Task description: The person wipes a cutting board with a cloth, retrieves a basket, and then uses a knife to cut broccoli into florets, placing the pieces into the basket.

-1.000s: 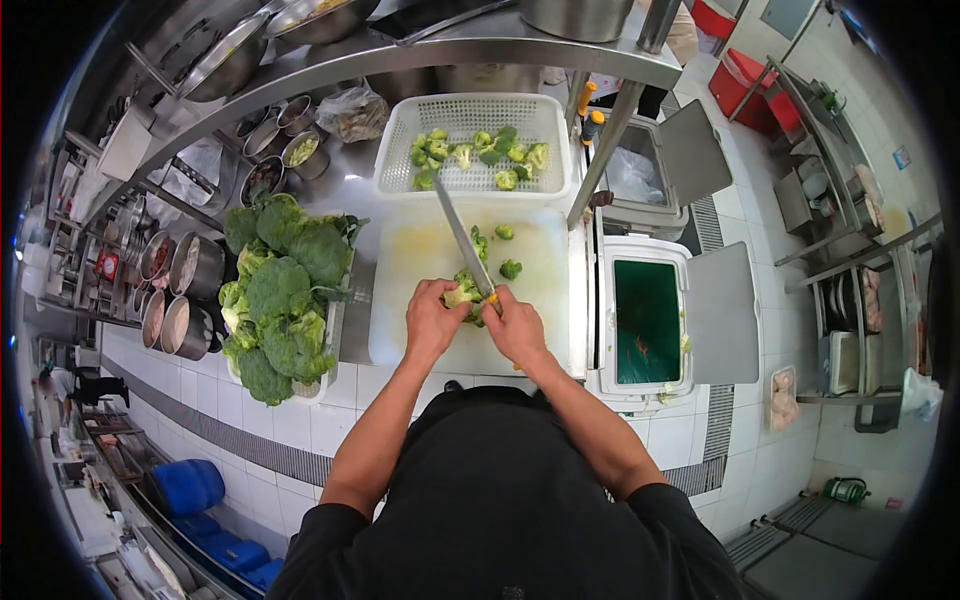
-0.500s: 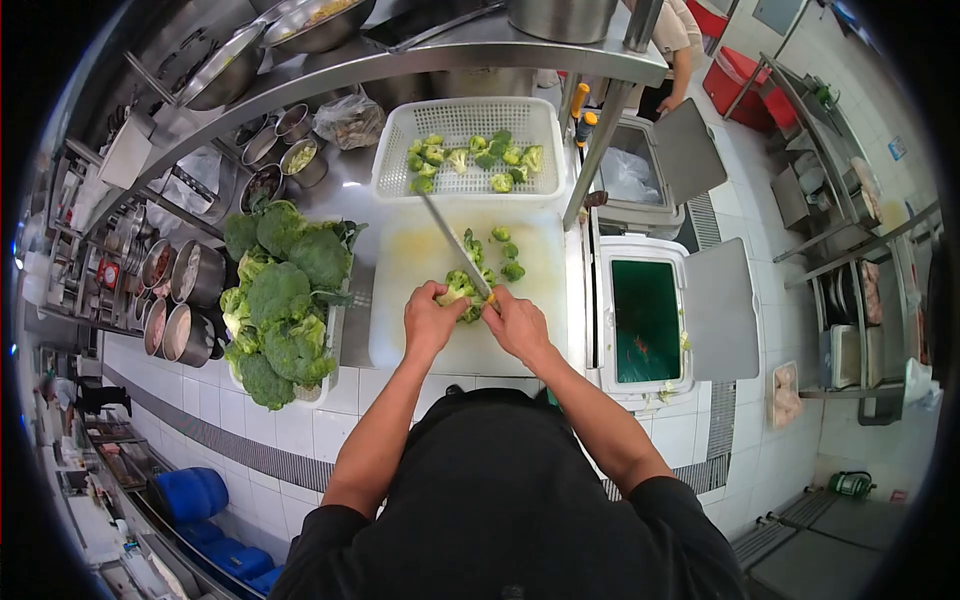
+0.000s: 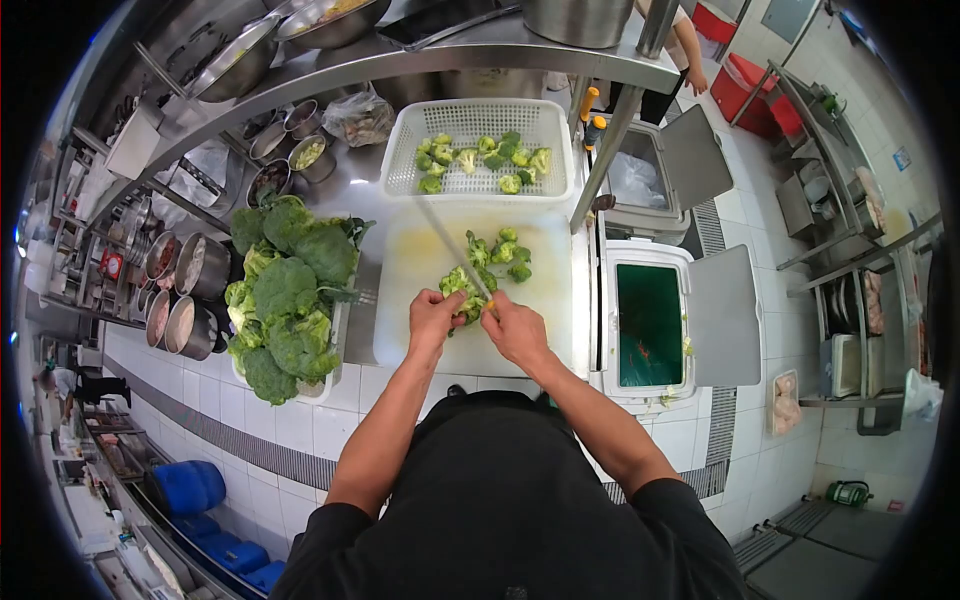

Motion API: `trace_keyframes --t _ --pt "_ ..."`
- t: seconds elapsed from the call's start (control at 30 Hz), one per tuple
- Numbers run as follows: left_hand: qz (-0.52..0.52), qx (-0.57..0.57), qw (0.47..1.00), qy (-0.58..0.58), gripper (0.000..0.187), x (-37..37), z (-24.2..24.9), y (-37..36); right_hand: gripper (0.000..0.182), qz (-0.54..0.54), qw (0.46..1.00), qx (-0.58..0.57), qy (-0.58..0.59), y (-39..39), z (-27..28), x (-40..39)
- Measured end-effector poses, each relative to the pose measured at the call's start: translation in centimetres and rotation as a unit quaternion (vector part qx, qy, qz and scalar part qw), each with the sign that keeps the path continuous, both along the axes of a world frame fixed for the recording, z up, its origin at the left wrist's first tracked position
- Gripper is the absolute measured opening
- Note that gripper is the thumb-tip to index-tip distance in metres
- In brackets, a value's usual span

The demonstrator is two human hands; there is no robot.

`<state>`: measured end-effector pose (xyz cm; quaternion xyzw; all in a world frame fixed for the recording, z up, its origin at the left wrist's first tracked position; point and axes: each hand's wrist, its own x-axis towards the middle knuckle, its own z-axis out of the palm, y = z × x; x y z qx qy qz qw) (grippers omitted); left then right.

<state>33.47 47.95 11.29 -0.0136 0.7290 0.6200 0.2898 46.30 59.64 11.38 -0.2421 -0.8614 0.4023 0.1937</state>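
Note:
My right hand (image 3: 514, 328) is closed round the handle of a kitchen knife (image 3: 455, 248), its blade slanting away to the upper left and slightly blurred. Bent fingers of my left hand (image 3: 437, 320) grip a piece of broccoli (image 3: 454, 284) just left of the blade. Both hands are low over a white cutting board (image 3: 408, 262). Cut broccoli florets (image 3: 514, 252) lie to the right of the blade on the board. Beyond it, a white perforated basket (image 3: 390, 150) holds several more florets. The knife's edge against the broccoli is too small to make out.
Whole broccoli heads (image 3: 288, 290) are piled in a crate at the left. On the right stands an open white bin (image 3: 598, 320) with a green interior. A steel shelf (image 3: 440, 62) spans above the basket. Another person's arm (image 3: 690, 50) shows at the upper right.
The florets right of the blade are now bunched closer together. My hands remain close together at the knife and broccoli. The view has shifted slightly, and the other person's arm has moved.

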Motion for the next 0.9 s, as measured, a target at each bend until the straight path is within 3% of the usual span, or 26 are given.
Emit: trace_keyframes --t 0.1,0.17,0.23,0.3,0.33,0.4,0.43,0.5,0.67,0.9 --pt "0.010 -0.002 1.000 -0.006 0.031 -0.4 -0.2 -0.2 0.028 0.059 0.995 0.045 -0.074 1.6 -1.9 -0.9" --pt "0.027 0.022 0.999 -0.014 0.028 -0.3 -0.6 -0.8 0.029 -0.012 0.997 -0.049 -0.051 2.5 -1.0 -1.2" --pt "0.041 0.049 0.998 -0.015 0.026 -0.6 -1.5 -1.3 0.029 -0.028 0.998 -0.046 -0.028 3.6 -0.7 -1.5" --pt "-0.003 0.100 0.990 0.101 0.025 -0.3 -2.8 -2.1 0.028 0.001 0.996 -0.049 -0.072 4.6 -0.2 -1.3" --pt "-0.004 0.101 0.990 0.102 0.025 -0.2 -3.3 -2.4 0.028 0.001 0.996 -0.048 -0.072 4.5 -0.1 -0.8" --pt "-0.090 0.009 0.981 0.173 0.033 -0.2 -4.2 -3.0 0.028 0.012 0.997 -0.047 -0.062 3.9 0.0 0.3" --pt "-0.086 0.011 0.981 0.172 0.033 0.0 -4.2 -3.0 0.028 0.015 0.997 -0.045 -0.063 3.5 1.4 1.2" --pt "-0.118 -0.013 0.923 0.365 0.036 0.9 -3.9 -3.1 0.028 0.068 0.992 -0.026 -0.105 2.6 4.5 3.9" --pt "-0.153 -0.072 0.909 0.382 0.035 3.1 -2.6 -3.6 0.027 0.134 0.955 0.039 -0.262 1.7 7.9 11.6" --pt "-0.165 -0.085 0.872 0.453 0.034 3.4 -2.6 -3.7 0.027 0.150 0.925 0.071 -0.342 1.6 10.6 14.8"
